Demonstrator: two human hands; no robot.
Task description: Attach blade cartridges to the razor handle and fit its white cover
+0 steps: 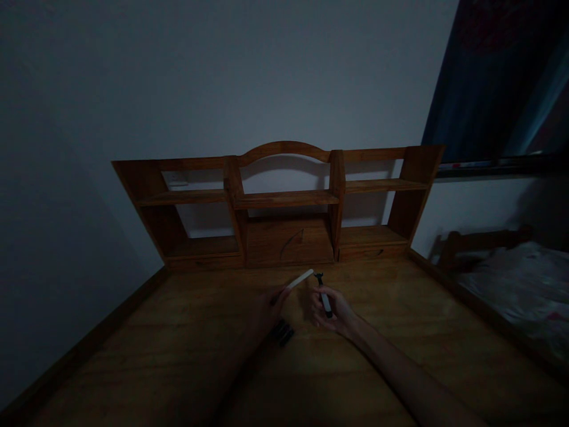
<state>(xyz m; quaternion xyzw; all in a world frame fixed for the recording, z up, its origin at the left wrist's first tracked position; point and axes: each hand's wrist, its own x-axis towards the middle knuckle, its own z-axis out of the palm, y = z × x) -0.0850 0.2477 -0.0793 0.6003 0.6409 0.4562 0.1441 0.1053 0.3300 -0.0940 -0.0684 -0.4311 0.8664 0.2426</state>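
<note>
My left hand [274, 303] is closed round the lower end of a slim white stick [301, 278], which slants up to the right. Its far tip is close to the head of a razor handle [326, 302], grey and black with a small forked black top. My right hand [336, 309] grips that handle, fingers wrapped about it and its head pointing away from me. I cannot tell whether stick and head touch. Beside my left wrist, several small black pieces [283, 333] lie on the wooden desk [368, 362]; their kind is too dark to make out.
A wooden shelf unit [287, 200] with compartments stands along the back of the desk, against a pale wall [213, 77]. Raised edges border the desk's sides. At right are a dark curtain [480, 89] and a bed with rumpled bedding [520, 284]. The light is dim.
</note>
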